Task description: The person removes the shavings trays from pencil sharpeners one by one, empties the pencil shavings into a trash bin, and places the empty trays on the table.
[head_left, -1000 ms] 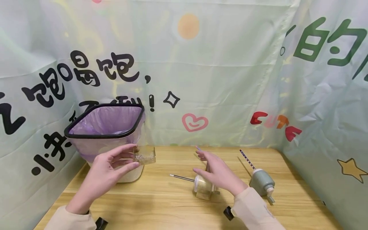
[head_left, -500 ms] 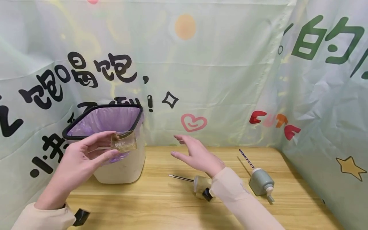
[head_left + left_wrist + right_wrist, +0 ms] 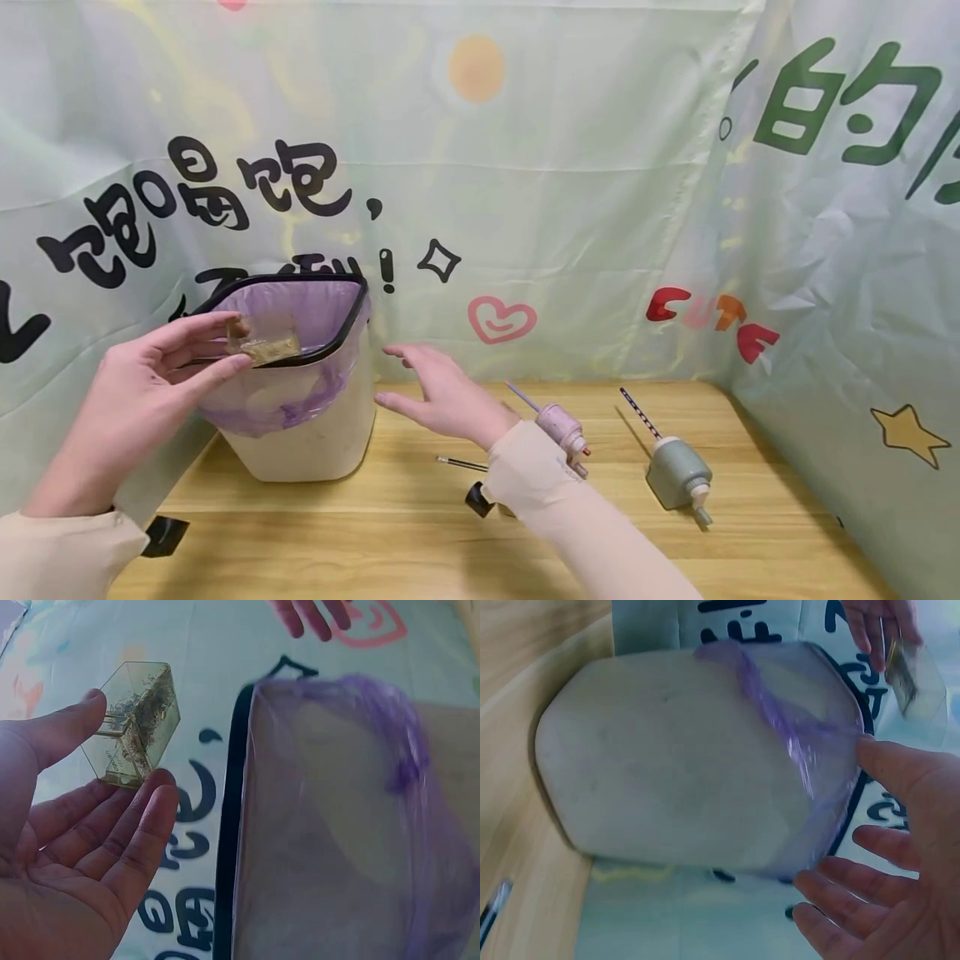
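Note:
Between thumb and fingers my left hand [image 3: 135, 396] holds a small clear box [image 3: 264, 340], which looks like the shavings drawer of a pencil sharpener. Dark flecks like pencil shavings lie inside the box [image 3: 142, 724] in the left wrist view. It is raised at the near rim of a pale trash bin [image 3: 315, 446] and overlaps the black rim in the head view. A purple bag [image 3: 292, 408] lines the bin and hangs over its outside. My right hand [image 3: 446, 400] hovers just right of the bin, fingers spread and holding nothing.
A lilac crank sharpener [image 3: 558, 423] with a pencil in it lies beyond my right forearm. Farther right is a grey sharpener [image 3: 678, 471] with a striped pencil [image 3: 640, 412]. A black pencil [image 3: 459, 462] pokes out left of my right sleeve. Printed cloth [image 3: 585, 208] walls the table.
My left hand has carried the clear box left and up, from in front of the bin to its rim. The right hand has moved left from above the sharpeners towards the bin.

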The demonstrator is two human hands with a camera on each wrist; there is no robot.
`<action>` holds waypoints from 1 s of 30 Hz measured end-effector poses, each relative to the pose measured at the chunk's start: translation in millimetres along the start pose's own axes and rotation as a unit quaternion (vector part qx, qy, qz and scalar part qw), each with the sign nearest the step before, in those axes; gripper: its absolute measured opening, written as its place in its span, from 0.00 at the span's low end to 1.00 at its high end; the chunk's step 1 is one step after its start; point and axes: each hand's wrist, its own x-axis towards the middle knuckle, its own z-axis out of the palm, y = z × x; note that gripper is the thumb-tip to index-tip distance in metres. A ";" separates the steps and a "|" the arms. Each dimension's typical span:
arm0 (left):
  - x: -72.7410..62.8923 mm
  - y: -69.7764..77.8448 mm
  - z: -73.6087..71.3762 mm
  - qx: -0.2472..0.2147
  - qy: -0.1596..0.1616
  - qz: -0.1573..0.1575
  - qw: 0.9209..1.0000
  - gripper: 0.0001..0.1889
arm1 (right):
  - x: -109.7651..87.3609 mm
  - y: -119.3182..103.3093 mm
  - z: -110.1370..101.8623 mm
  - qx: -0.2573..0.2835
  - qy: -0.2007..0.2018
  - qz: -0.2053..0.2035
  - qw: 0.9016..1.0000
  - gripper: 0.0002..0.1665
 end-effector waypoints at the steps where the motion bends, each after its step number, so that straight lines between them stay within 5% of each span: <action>1: 1.9 -2.6 -2.4 0.002 0.004 0.000 1.000 0.28 | 2.7 -3.2 2.8 -0.002 -0.001 -0.001 1.000 0.42; 13: 18.7 -25.5 -26.1 0.042 0.018 -0.011 0.999 0.28 | 21.5 -29.5 25.8 -0.018 0.027 -0.024 0.999 0.43; 30: 47.7 -31.9 -37.2 0.126 -0.018 -0.033 0.991 0.34 | 33.8 -45.7 30.1 -0.001 0.080 -0.041 0.996 0.39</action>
